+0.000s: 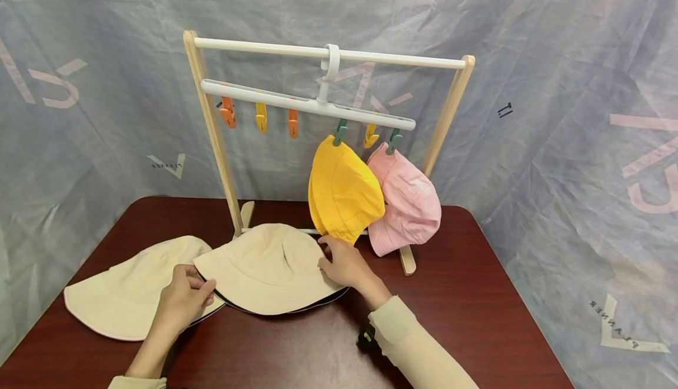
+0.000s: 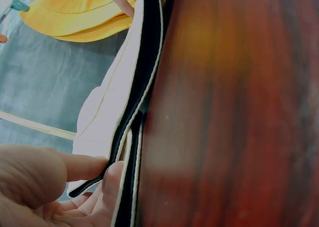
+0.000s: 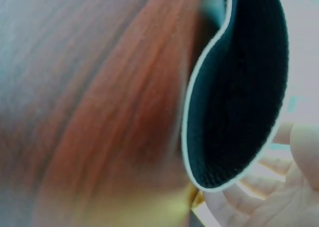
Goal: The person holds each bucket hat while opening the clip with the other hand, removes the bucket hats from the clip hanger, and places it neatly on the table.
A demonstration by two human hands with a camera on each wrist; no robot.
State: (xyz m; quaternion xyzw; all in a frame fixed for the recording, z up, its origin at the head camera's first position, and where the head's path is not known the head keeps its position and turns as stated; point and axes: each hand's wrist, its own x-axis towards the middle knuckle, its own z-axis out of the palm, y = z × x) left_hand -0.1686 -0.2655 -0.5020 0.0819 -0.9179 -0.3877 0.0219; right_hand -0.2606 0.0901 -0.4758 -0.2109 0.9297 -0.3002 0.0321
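Observation:
A cream bucket hat with a dark lining lies at the front middle of the table. My left hand pinches its left brim between thumb and fingers; the left wrist view shows the pale-edged brim there. On the hat's right side, my right hand touches the cloth with extended fingers, near the hanging yellow hat. In the right wrist view, the dark lining shows inside the curved brim, which partly hides those fingers. Another cream hat lies to the left, partly behind my left hand.
A wooden rack with a white top bar stands behind the hats. From it hangs a white hanger with orange, yellow and green clips. Green clips hold the yellow hat and a pink hat. Grey sheeting surrounds the dark red table.

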